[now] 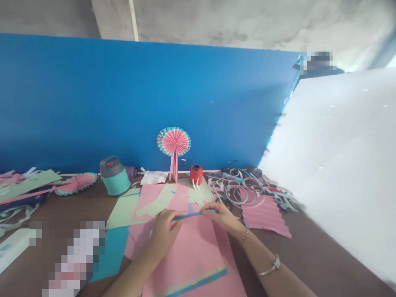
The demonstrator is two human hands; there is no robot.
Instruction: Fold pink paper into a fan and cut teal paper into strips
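Note:
My left hand (163, 233) and my right hand (220, 216) each pinch one end of a thin blue paper strip (189, 215), held level just above a large pink paper sheet (193, 255) on the brown table. The left fingers close on the strip's left end, the right fingers on its right end. Another blue strip (198, 283) lies across the pink sheet nearer to me. My right wrist carries a thin bracelet and a bangle.
A pink folded paper fan (173, 142) stands against the blue board (123, 99). Near it are a red thread spool (196, 174), a teal flask (114, 175), a pleated pink paper (266, 216), tangled tape rings (241, 187), green and teal sheets (123, 208), and a white board (340, 165) at right.

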